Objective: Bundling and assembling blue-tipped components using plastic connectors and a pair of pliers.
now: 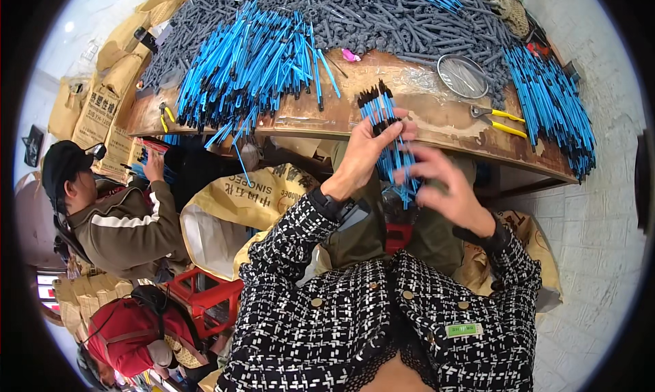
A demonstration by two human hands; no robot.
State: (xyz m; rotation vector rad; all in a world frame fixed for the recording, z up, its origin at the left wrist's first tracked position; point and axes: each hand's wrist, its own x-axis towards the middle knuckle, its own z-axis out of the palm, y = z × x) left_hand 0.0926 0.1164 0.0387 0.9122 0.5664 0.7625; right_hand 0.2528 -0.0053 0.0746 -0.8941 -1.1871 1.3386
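My left hand (365, 150) is closed round a bundle of thin blue sticks with black tips (396, 165). I hold it over the table's near edge, the black tips away from me and the blue ends hanging toward my lap. To the right of the bundle, my right hand (447, 187) has its fingers apart and slightly blurred, close to the lower ends. Whether its fingertips touch the sticks cannot be made out. A large heap of similar blue sticks (245, 64) lies on the table beyond my left hand.
Grey plastic parts (382, 23) cover the wooden table's (300, 122) far side. At right lie a round dish (462, 76), yellow-handled pliers (498, 119) and more blue sticks (551, 109). Yellow-handled cutters (166, 118) lie at left. A co-worker (116, 221) sits left, near an open sack (215, 231).
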